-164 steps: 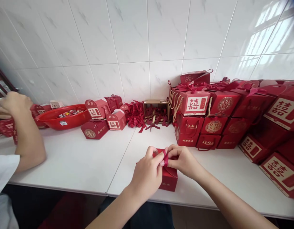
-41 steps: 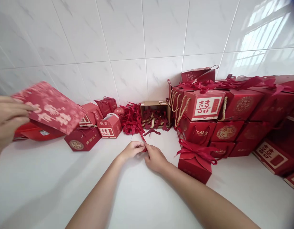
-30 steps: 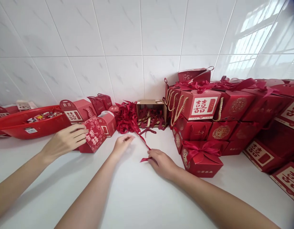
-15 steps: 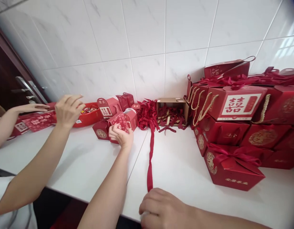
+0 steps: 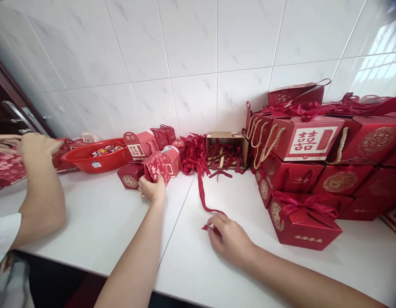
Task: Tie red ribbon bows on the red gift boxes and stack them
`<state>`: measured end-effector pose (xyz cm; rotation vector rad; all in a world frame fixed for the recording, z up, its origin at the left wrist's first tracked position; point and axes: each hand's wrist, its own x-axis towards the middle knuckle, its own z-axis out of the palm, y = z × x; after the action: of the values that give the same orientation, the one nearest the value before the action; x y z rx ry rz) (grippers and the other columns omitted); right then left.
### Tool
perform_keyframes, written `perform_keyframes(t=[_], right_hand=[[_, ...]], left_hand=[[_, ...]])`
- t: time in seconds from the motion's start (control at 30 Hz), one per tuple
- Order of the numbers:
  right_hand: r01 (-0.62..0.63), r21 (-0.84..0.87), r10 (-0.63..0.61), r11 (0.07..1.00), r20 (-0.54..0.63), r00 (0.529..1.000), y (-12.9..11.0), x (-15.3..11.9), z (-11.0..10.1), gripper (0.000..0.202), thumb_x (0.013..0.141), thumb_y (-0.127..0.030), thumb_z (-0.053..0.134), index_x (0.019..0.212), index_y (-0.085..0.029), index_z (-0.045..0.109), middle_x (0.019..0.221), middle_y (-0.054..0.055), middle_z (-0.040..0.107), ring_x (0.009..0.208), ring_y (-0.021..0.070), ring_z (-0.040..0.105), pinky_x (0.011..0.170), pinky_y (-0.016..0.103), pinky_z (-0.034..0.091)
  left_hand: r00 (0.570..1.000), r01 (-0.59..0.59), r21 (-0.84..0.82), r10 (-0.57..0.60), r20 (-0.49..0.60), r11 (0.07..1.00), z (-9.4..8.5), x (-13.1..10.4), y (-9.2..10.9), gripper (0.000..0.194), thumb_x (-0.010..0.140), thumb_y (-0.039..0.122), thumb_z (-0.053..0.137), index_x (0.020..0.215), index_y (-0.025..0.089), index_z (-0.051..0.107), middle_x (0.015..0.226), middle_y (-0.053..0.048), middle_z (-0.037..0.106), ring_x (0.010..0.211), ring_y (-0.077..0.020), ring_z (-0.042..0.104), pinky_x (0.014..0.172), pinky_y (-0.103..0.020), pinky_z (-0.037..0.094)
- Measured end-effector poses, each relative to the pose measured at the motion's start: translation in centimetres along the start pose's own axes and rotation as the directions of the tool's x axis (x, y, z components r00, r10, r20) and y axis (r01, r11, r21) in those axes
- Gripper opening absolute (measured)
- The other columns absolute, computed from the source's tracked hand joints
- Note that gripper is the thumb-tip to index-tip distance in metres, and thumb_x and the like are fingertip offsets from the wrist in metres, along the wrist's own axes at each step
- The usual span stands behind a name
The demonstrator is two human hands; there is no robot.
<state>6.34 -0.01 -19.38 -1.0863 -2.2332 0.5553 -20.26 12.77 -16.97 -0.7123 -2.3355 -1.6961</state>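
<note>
Within the left hand (image 5: 152,188), patterned box (image 5: 158,167).

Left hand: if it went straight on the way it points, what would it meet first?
The left hand would first meet the patterned red box at its fingers, then probably the small boxes behind, though depth is unclear.

Bow-tied box (image 5: 305,231) now beside the stack (image 5: 289,175) — left hand (image 5: 151,189) on a floral box (image 5: 159,166), right hand (image 5: 230,239) on ribbon (image 5: 202,194)

We log 1 ribbon (image 5: 201,192) part-hidden by the right hand (image 5: 230,239), stacked boxes (image 5: 374,139) cut off rightward, co-worker's hand (image 5: 39,147) blurred.
</note>
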Motion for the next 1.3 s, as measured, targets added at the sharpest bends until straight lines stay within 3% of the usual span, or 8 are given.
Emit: perform_keyframes(t=[0.17, 0.27, 0.4, 0.5, 0.6, 0.83, 1.13, 1.3], right_hand=[[-0.110, -0.121, 0.072, 0.987, -0.278, 0.958, 0.6, 3.0, -0.2, 0.026, 0.094, -0.028, 0.039, 0.094, -0.023, 0.064, 0.113, 0.010, 0.058, 0.109, 0.0255, 0.051, 0.096, 0.048, 0.034], [-0.239, -0.151, 0.161, 0.959, -0.403, 0.901, 1.7, 6.7, 0.0, 0.026, 0.093, -0.026, 0.042, 0.106, -0.023, 0.063, 0.131, 0.009, 0.050, 0.124, 0.0250, 0.041, 0.104, 0.046, 0.029], [-0.477, -0.094, 0.356, 0.874, -0.544, 0.760, 5.3, 11.9, -1.0, 0.034, 0.094, -0.014, 0.034, 0.117, -0.018, 0.059, 0.135, 0.011, 0.047, 0.123, 0.0213, 0.044, 0.103, 0.039, 0.035], [-0.643, -0.049, 0.490, 0.764, -0.603, 0.630, 8.2, 14.3, -2.0, 0.029, 0.094, -0.026, 0.048, 0.121, -0.018, 0.054, 0.130, 0.011, 0.051, 0.112, 0.0218, 0.053, 0.094, 0.042, 0.046], [-0.735, -0.059, 0.565, 0.676, -0.600, 0.567, 10.0, 15.9, -1.9, 0.033, 0.091, -0.033, 0.055, 0.121, -0.018, 0.054, 0.124, 0.009, 0.055, 0.104, 0.0211, 0.058, 0.087, 0.043, 0.050], [-0.777, -0.187, 0.589, 0.602, -0.553, 0.589, 10.6, 17.2, -0.4, 0.033, 0.091, -0.033, 0.055, 0.120, -0.016, 0.054, 0.123, 0.009, 0.055, 0.105, 0.0215, 0.058, 0.088, 0.043, 0.050], [-0.671, -0.284, 0.518, 0.685, -0.459, 0.722, 9.0, 13.4, -1.1, 0.029, 0.092, -0.032, 0.054, 0.116, -0.016, 0.057, 0.119, 0.009, 0.058, 0.100, 0.0193, 0.059, 0.085, 0.039, 0.051], [-0.587, -0.255, 0.433, 0.768, -0.468, 0.770, 5.8, 12.5, -2.6, 0.023, 0.092, -0.029, 0.053, 0.110, -0.017, 0.059, 0.118, 0.010, 0.058, 0.101, 0.0195, 0.058, 0.085, 0.038, 0.050]], left_hand=[[1.000, 0.006, 0.005, -0.007, 0.007, 1.000, 0.0, -0.9, 0.1, 0.047, 0.074, 0.032, 0.063, 0.114, 0.021, 0.040, 0.126, -0.017, 0.049, 0.123, -0.0372, 0.042, 0.095, -0.057, 0.034], [1.000, 0.020, 0.003, -0.020, 0.023, 1.000, -0.1, -0.9, 0.0, 0.051, 0.074, 0.031, 0.063, 0.117, 0.020, 0.038, 0.127, -0.018, 0.047, 0.124, -0.0385, 0.040, 0.094, -0.059, 0.034], [0.999, 0.019, 0.001, -0.019, 0.047, 1.000, -0.1, -0.8, -0.2, 0.051, 0.074, 0.031, 0.062, 0.117, 0.020, 0.037, 0.128, -0.018, 0.046, 0.123, -0.0388, 0.041, 0.095, -0.059, 0.033], [0.998, 0.015, -0.003, -0.014, 0.059, 1.000, -0.1, -0.8, -0.3, 0.052, 0.074, 0.029, 0.062, 0.117, 0.020, 0.036, 0.128, -0.019, 0.045, 0.122, -0.0390, 0.040, 0.094, -0.059, 0.033], [0.997, 0.008, -0.011, -0.007, 0.072, 1.000, 0.0, -0.6, -0.6, 0.051, 0.073, 0.029, 0.062, 0.116, 0.021, 0.036, 0.126, -0.018, 0.046, 0.121, -0.0393, 0.041, 0.092, -0.059, 0.034], [0.995, 0.004, -0.027, -0.001, 0.102, 1.000, -0.3, -0.8, -0.5, 0.048, 0.073, 0.026, 0.060, 0.115, 0.020, 0.037, 0.126, -0.018, 0.045, 0.120, -0.0389, 0.041, 0.091, -0.057, 0.036], [0.982, -0.076, -0.099, 0.092, 0.166, 0.992, -2.1, -1.8, 1.2, 0.041, 0.077, 0.023, 0.057, 0.114, 0.016, 0.041, 0.125, -0.021, 0.045, 0.122, -0.0404, 0.037, 0.093, -0.059, 0.032], [0.880, -0.261, -0.233, 0.330, 0.341, 0.937, -2.7, -4.5, 2.5, 0.043, 0.078, 0.028, 0.060, 0.116, 0.019, 0.041, 0.126, -0.016, 0.048, 0.124, -0.0340, 0.040, 0.099, -0.053, 0.031]])
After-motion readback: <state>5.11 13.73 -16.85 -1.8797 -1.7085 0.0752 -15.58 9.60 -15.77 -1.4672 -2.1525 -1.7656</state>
